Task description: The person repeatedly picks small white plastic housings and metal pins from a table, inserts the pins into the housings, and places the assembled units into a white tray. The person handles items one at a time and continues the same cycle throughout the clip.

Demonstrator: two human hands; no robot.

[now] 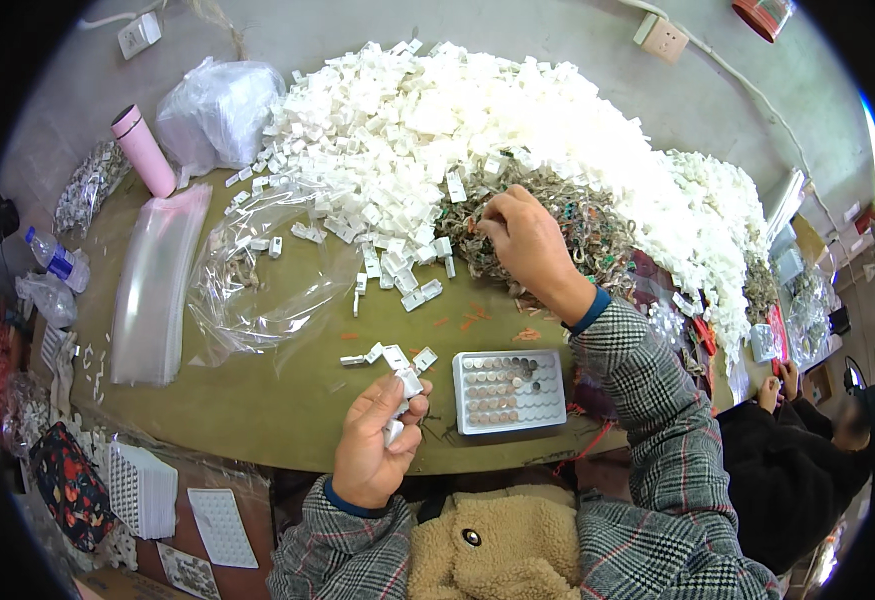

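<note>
My left hand [375, 448], near the table's front edge, is closed round a few small white plastic housings [409, 382]; one sticks up between thumb and fingers. A few more loose housings [423, 359] lie just beyond it. My right hand [529, 238] reaches over a heap of small tangled metal-looking parts [597, 222], thumb and fingertips drawn together. Whatever is between those fingertips is too small to make out. To the right of my left hand sits a white tray [512, 430] with rows of small round pieces in its pockets.
A large pile of white housings [437, 110] covers the back of the table. To the left are clear plastic sleeves [157, 290], an open clear bag [267, 330], a pink flask [144, 150] and a water bottle [57, 260]. A co-worker [792, 470] sits at right.
</note>
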